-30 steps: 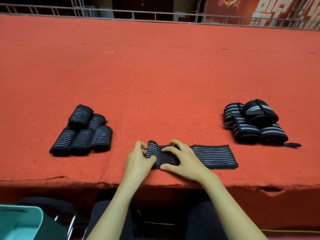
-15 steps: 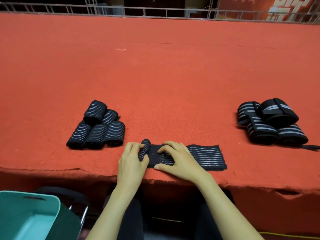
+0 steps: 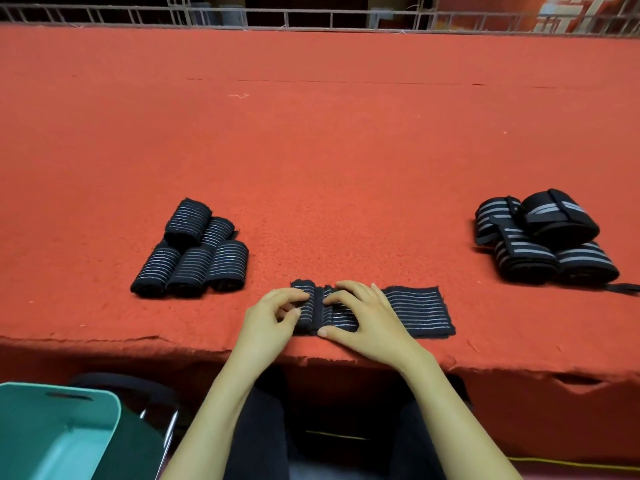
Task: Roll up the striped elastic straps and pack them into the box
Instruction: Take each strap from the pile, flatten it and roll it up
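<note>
A black strap with thin silver stripes (image 3: 415, 311) lies flat near the front edge of the red table, its left end turned into a small roll (image 3: 306, 306). My left hand (image 3: 268, 323) pinches that roll between fingers and thumb. My right hand (image 3: 363, 317) lies on the strap just right of the roll, fingertips curled against it and thumb at the near edge. Several rolled thin-striped straps (image 3: 194, 251) are piled at the left. A teal box (image 3: 52, 434) stands below the table at the lower left.
Several rolls of wider-striped black straps (image 3: 540, 237) sit at the right, one loose tail trailing toward the right edge. The red felt table (image 3: 311, 150) stretches far back to a metal railing (image 3: 311, 19). Its front edge is frayed. My dark-trousered legs are under it.
The roll at the strap's left end has grown a little and the flat part is shorter. The head camera has shifted left, showing more of the teal box.
</note>
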`<state>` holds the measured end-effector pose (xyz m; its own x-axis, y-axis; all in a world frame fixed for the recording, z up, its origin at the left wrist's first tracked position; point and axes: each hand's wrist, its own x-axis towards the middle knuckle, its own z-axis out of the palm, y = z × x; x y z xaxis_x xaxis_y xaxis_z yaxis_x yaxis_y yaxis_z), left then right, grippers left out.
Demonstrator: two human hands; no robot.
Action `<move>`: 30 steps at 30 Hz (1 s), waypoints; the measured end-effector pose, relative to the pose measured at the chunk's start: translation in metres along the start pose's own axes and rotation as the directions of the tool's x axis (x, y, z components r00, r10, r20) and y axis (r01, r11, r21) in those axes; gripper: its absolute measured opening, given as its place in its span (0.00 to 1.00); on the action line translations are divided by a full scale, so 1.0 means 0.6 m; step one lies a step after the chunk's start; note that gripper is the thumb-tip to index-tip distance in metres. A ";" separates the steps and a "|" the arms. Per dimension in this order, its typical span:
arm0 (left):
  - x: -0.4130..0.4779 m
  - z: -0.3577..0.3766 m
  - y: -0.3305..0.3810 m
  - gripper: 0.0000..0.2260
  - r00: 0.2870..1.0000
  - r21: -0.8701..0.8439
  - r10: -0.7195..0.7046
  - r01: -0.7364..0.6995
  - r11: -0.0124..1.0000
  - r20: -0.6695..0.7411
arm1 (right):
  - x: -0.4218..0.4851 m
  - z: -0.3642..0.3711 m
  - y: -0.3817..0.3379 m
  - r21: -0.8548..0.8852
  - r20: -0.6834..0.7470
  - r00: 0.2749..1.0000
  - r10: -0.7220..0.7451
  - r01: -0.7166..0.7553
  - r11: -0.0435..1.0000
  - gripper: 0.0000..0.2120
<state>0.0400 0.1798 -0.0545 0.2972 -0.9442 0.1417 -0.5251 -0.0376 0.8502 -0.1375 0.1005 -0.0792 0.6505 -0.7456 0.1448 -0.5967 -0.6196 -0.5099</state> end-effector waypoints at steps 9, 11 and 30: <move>0.009 0.001 -0.001 0.13 0.990 -0.085 -0.142 0.141 0.986 0.000 | 0.001 -0.038 0.019 0.000 0.069 0.998 -0.005 0.005 1.000 0.31; 0.011 0.007 -0.003 0.15 0.982 -0.055 -0.186 0.186 0.981 -0.007 | -0.002 -0.049 0.025 -0.020 0.077 0.997 -0.013 0.014 1.000 0.30; -0.002 0.114 0.039 0.14 0.968 0.236 0.190 -0.148 0.960 -0.165 | -0.044 -0.084 0.082 -0.042 0.030 0.998 0.046 -0.045 0.998 0.33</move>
<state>-0.0270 0.1578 -0.0695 0.3195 -0.8669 0.3826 -0.7368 0.0266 0.6756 -0.2077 0.0771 -0.0652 0.6365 -0.7654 0.0954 -0.6442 -0.5956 -0.4798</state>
